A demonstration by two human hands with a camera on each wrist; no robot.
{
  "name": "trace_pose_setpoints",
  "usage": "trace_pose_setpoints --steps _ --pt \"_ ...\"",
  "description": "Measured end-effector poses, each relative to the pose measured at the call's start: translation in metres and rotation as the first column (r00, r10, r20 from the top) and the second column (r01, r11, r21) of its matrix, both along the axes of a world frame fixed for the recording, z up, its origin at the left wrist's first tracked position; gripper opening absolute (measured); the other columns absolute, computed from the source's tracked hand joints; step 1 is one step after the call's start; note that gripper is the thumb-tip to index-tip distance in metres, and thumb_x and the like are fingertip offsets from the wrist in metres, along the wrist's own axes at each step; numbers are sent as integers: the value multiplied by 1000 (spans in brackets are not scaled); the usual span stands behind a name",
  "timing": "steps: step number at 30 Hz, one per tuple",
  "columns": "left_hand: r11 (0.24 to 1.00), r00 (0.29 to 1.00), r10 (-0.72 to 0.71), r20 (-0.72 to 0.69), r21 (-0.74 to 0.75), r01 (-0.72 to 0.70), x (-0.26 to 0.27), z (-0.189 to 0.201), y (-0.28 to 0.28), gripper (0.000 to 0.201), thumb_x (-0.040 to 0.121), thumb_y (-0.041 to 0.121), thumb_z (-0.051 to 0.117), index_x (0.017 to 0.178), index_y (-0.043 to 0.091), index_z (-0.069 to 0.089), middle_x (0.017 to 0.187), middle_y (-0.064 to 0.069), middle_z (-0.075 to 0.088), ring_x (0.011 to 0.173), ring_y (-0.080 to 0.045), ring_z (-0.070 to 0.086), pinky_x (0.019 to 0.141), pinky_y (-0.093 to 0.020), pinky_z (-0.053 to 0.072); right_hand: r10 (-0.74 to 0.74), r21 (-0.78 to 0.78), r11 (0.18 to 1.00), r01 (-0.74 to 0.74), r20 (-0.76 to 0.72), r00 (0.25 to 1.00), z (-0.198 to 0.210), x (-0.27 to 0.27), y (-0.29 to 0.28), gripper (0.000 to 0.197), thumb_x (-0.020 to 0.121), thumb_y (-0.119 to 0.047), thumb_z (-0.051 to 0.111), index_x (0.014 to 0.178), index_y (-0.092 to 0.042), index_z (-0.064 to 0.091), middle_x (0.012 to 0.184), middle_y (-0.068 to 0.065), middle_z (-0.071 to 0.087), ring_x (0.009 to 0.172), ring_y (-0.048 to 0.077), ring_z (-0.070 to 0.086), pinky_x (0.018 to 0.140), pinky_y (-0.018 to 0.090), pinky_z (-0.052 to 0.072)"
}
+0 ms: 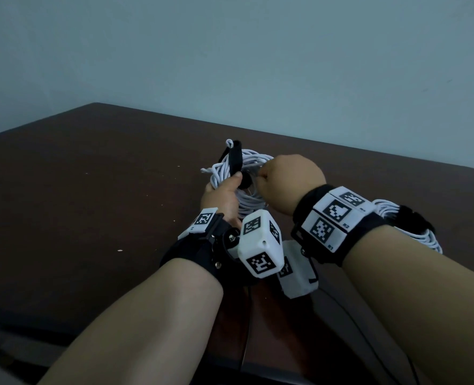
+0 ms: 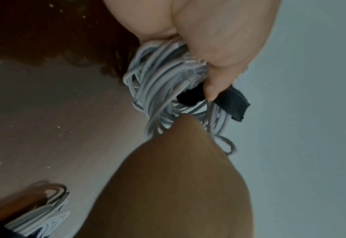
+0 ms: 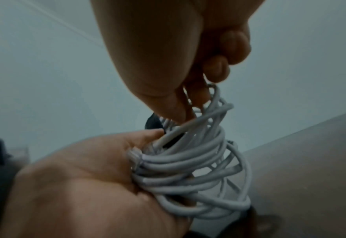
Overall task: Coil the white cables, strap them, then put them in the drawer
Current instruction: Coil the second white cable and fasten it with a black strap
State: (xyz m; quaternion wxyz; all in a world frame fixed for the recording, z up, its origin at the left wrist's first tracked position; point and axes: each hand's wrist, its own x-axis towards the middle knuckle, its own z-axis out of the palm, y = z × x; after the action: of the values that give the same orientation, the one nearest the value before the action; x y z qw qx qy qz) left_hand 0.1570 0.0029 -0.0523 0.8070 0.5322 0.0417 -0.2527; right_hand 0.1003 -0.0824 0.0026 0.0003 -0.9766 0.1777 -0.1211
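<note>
Coil of white cable (image 1: 244, 173) sits held above my brown table (image 1: 91, 190). My left hand (image 1: 222, 195) grips the coil, thumb pressing the black strap (image 1: 235, 159) onto it. My right hand (image 1: 288, 182) is curled, fingertips pinching into the loops. A second strapped coil (image 1: 408, 229) lies behind my right wrist.

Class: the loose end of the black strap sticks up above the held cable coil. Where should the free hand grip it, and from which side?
Probably pinch the black strap near its free upper tip, coming from above. That end stands clear of the white cable coil, while lower down the left hand thumb already pins it. The right hand is closest.
</note>
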Motion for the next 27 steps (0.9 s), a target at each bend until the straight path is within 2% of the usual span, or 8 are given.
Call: trace_pose_setpoints --steps 3,6,10,14,20,23,25,27 --pt "1000 1000 1 10 20 -1 6 -5 -4 73 88 29 64 147 11 26 138 -15 46 116 -35 54 69 -36 47 -19 -88 996 19 1 1000 -2 6 3 28 89 -29 42 88 -17 67 75 4 49 74 26 43 63 27 33" --pt "999 999 1 35 39 -2 10 -10 -6 64 86 31 65 139 9 38 120 -11 52 100 -28 56 84 -40 48 -31 -138 990 35 31 999 -3 7 6 28 90 -36 45 110 -30 65 92 7 50 92 30 47 74 33 36" --pt "999 999 -33 15 -23 33 14 -14 -9 51 84 27 67 127 4 52 117 -16 63 102 -35 63 70 -38 52 -46 -80 996 45 -6 999 -2 5 2 28 85 -47 52 109 -38 63 91 2 44 105 29 46 79 35 30" --pt "993 997 -73 3 -89 73 8 -12 -9 57 73 29 71 121 2 59 113 -22 66 97 -36 66 87 -49 53 -52 -11 999 53 33 998 -4 6 1 25 85 -44 55 107 -41 64 89 0 40 107 29 42 83 36 31" --pt "998 1000 -19 15 -53 20 7 -9 -5 39 86 21 65 121 6 57 109 -16 66 97 -34 65 68 -39 56 3 104 994 -24 193 981 -9 3 -3 23 85 -27 57 105 -24 69 99 7 50 103 29 44 87 37 41" --pt "1000 1000 -8 -12 -13 8 13 -13 0 36 84 26 65 113 5 63 99 -15 71 83 -29 70 57 -31 54 125 252 950 -184 232 965 -8 -3 2 14 82 -14 57 92 -11 67 90 4 53 88 18 45 75 25 37" --pt "1000 1000 -8 27 13 8 16 -13 1 34 82 25 66 108 4 66 92 -14 73 73 -25 71 54 -27 55 137 515 823 -242 234 963 -3 -10 9 8 81 -10 53 76 -9 60 71 2 52 66 13 46 62 23 38" --pt "1000 999 -15 41 25 14 16 -11 -2 48 73 27 68 113 2 62 100 -16 71 79 -27 71 60 -31 57 88 684 662 -306 335 938 7 -16 12 9 73 -14 49 67 -9 52 58 6 47 52 10 41 49 19 36"
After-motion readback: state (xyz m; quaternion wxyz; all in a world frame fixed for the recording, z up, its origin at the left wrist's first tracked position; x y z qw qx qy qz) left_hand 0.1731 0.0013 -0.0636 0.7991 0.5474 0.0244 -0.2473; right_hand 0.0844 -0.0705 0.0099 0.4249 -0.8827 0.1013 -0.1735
